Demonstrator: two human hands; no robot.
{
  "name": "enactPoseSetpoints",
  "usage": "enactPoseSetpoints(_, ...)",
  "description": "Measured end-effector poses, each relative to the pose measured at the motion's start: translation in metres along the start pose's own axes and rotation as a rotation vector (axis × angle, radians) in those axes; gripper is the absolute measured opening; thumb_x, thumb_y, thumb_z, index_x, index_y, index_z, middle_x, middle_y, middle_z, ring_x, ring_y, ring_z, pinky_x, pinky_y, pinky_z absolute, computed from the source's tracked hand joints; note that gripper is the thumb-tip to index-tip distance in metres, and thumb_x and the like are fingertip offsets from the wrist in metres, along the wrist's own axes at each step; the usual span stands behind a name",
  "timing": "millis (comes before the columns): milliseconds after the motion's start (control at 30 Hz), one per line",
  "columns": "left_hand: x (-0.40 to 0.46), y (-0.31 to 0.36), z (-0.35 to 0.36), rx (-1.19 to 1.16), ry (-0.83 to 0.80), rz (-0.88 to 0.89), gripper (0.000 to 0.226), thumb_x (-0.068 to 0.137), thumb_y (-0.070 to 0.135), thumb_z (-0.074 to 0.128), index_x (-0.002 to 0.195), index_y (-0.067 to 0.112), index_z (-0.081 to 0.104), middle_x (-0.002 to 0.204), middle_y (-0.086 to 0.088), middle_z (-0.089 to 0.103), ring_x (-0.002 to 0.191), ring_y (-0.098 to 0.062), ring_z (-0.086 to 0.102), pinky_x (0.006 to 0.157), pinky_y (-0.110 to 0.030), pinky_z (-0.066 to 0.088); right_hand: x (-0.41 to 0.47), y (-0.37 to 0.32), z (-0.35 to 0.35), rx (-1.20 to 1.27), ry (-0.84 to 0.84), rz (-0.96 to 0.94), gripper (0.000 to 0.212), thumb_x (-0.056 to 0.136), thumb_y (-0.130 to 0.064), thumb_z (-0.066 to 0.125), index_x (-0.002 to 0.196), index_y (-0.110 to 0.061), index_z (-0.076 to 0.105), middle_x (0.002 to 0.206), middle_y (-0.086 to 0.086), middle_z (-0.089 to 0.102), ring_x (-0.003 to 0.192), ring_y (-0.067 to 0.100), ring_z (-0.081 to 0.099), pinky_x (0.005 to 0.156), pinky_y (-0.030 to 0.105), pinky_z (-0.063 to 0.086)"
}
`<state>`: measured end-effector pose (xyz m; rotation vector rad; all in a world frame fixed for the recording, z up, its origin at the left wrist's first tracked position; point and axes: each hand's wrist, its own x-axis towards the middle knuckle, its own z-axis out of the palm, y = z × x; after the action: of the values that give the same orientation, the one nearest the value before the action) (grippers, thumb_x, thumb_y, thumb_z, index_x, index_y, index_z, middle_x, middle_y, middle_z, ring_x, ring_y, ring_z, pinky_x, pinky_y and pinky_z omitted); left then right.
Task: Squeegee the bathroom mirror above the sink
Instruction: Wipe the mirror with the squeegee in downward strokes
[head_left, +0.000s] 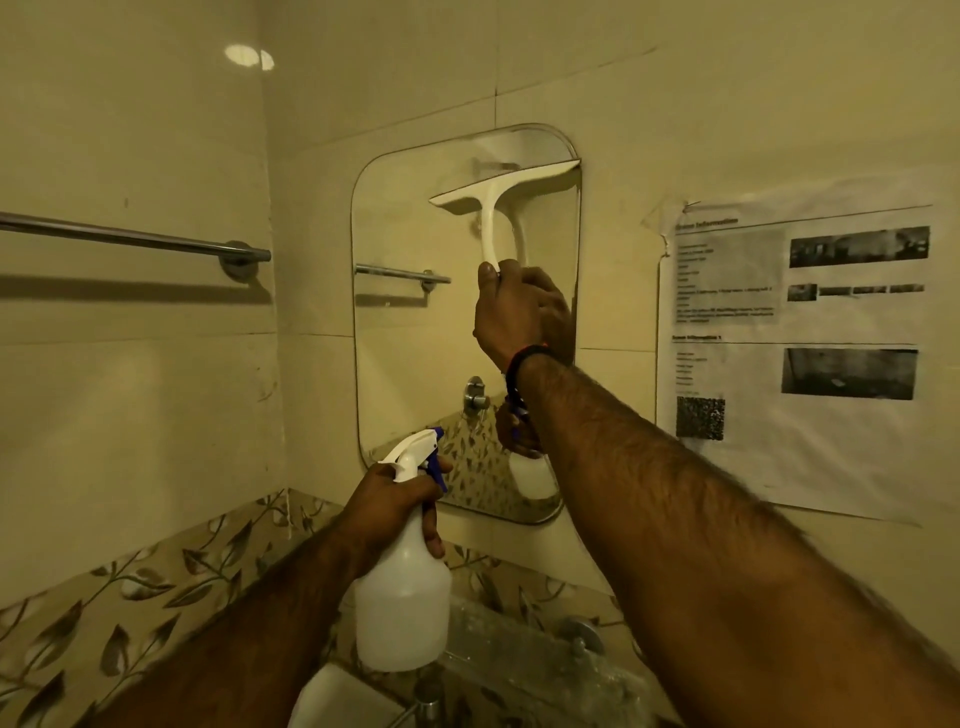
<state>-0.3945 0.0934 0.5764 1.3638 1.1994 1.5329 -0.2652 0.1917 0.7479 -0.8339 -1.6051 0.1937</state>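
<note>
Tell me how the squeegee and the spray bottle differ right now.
The squeegee is raised high with its blade on the upper part of the mirror; the spray bottle hangs low over the sink area, off the glass. The right hand grips the squeegee's thin handle; the left hand grips the bottle's neck. The squeegee is flat and T-shaped, the bottle round and translucent. Both are white.

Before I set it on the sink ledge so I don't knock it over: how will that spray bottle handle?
The spray bottle, gripped at the neck by the left hand, looks like thin translucent plastic: probably light and slightly squashy. Tall and narrow, it may tip easily.
</note>
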Motion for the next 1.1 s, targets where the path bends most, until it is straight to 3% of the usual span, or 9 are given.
enactPoseSetpoints(67,0.000,0.000,0.002,0.005,-0.006,-0.003,0.026,0.089,0.000,0.054,0.114,0.005,0.062,0.054,-0.023,0.053,0.043,-0.033,0.055,0.057,-0.045,0.055,-0.008,0.003,0.003,-0.001,0.011,0.014,0.037,0.105,-0.033,0.032,0.122,-0.006,0.049,0.076,-0.008,0.043,0.056,0.003,0.043,0.042,0.013,0.027)
enactPoseSetpoints(167,-0.001,0.001,0.005,0.002,-0.007,-0.014,0.027,0.089,0.001,0.055,0.115,0.005,0.061,0.056,-0.023,0.053,0.044,-0.033,0.055,0.058,-0.045,0.055,-0.023,0.011,0.004,0.012,0.038,0.034,0.036,0.104,-0.033,0.034,0.119,-0.006,0.052,0.071,-0.013,0.044,0.060,0.006,0.050,0.040,0.012,0.038)
enactPoseSetpoints(233,-0.003,0.003,0.007,-0.001,-0.007,-0.014,0.027,0.089,0.000,0.054,0.115,0.004,0.061,0.056,-0.023,0.053,0.045,-0.033,0.054,0.060,-0.046,0.055,-0.031,0.019,0.006,0.047,0.001,0.067,0.037,0.104,-0.034,0.034,0.121,-0.007,0.052,0.082,-0.005,0.056,0.067,0.009,0.056,0.047,0.012,0.040)
enactPoseSetpoints(267,-0.004,0.003,0.007,-0.002,-0.005,-0.015,0.027,0.089,0.000,0.054,0.115,0.004,0.061,0.057,-0.023,0.052,0.045,-0.033,0.053,0.060,-0.046,0.055,-0.036,0.023,0.007,0.052,-0.010,0.086,0.038,0.104,-0.036,0.034,0.122,-0.008,0.052,0.085,-0.005,0.057,0.069,0.008,0.056,0.049,0.016,0.039)
enactPoseSetpoints(400,-0.010,0.006,0.010,0.013,0.001,-0.017,0.027,0.090,-0.002,0.052,0.116,0.002,0.059,0.055,-0.022,0.054,0.044,-0.033,0.054,0.057,-0.044,0.056,-0.058,0.038,0.007,0.060,0.047,0.090,0.036,0.103,-0.034,0.039,0.116,-0.007,0.057,0.071,-0.018,0.044,0.058,-0.002,0.046,0.036,0.009,0.033)
enactPoseSetpoints(633,-0.021,0.002,0.012,0.023,0.012,-0.024,0.028,0.089,-0.003,0.051,0.115,0.001,0.060,0.052,-0.022,0.052,0.042,-0.032,0.055,0.051,-0.039,0.055,-0.100,0.062,0.017,0.059,-0.078,0.200,0.037,0.102,-0.042,0.032,0.123,-0.016,0.047,0.076,-0.007,0.048,0.066,0.012,0.053,0.049,0.021,0.031)
enactPoseSetpoints(767,-0.027,0.000,0.012,0.046,0.010,-0.014,0.027,0.089,-0.002,0.051,0.114,0.002,0.060,0.052,-0.022,0.053,0.043,-0.033,0.055,0.051,-0.039,0.055,-0.125,0.071,0.021,0.077,-0.089,0.235,0.037,0.103,-0.040,0.032,0.127,-0.016,0.046,0.072,-0.011,0.046,0.062,0.004,0.048,0.048,0.020,0.030)
enactPoseSetpoints(967,-0.033,-0.001,0.011,0.010,0.010,-0.033,0.028,0.089,-0.001,0.052,0.115,0.003,0.062,0.052,-0.019,0.054,0.043,-0.032,0.054,0.049,-0.038,0.054,-0.162,0.083,0.030,0.124,-0.120,0.301,0.030,0.101,-0.045,0.032,0.116,-0.023,0.046,0.076,-0.005,0.055,0.070,0.016,0.058,0.056,0.027,0.044)
enactPoseSetpoints(1100,-0.039,-0.001,0.009,-0.013,0.032,-0.050,0.029,0.089,-0.002,0.053,0.115,0.003,0.063,0.049,-0.017,0.053,0.039,-0.030,0.052,0.047,-0.037,0.053,-0.184,0.089,0.035,0.153,-0.105,0.328,0.029,0.101,-0.044,0.034,0.114,-0.024,0.048,0.090,-0.001,0.057,0.083,0.017,0.058,0.073,0.039,0.055)
